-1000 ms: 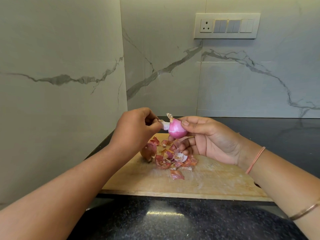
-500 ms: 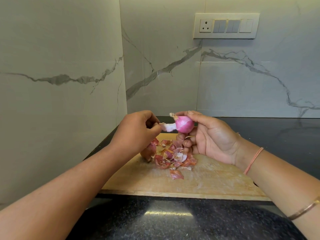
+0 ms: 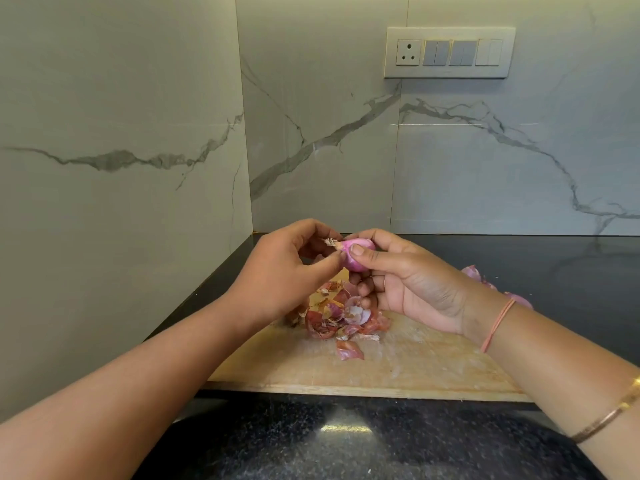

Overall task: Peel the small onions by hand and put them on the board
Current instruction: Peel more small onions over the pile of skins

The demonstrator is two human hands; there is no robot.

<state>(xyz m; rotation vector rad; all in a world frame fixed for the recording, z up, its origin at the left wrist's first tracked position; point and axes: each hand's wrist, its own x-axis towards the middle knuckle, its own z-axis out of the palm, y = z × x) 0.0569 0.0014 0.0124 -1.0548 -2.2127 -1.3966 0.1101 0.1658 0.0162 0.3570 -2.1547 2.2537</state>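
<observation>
Onion [image 3: 358, 261] held above board [image 3: 415, 368], right hand [image 3: 412, 285] grip curled round it; left hand [image 3: 277, 275] grip pinches its dry tip. Peels [image 3: 341, 318] heaped on board.

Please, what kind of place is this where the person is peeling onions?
Most likely a home kitchen corner: a dark speckled stone counter meets marble-look wall tiles, a wooden cutting board carries onion skins, and a socket-and-switch panel sits on the wall.

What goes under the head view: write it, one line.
The right hand holds a small onion while the left hand pinches its dry tip, above peeled skins heaped on the wooden board.
</observation>
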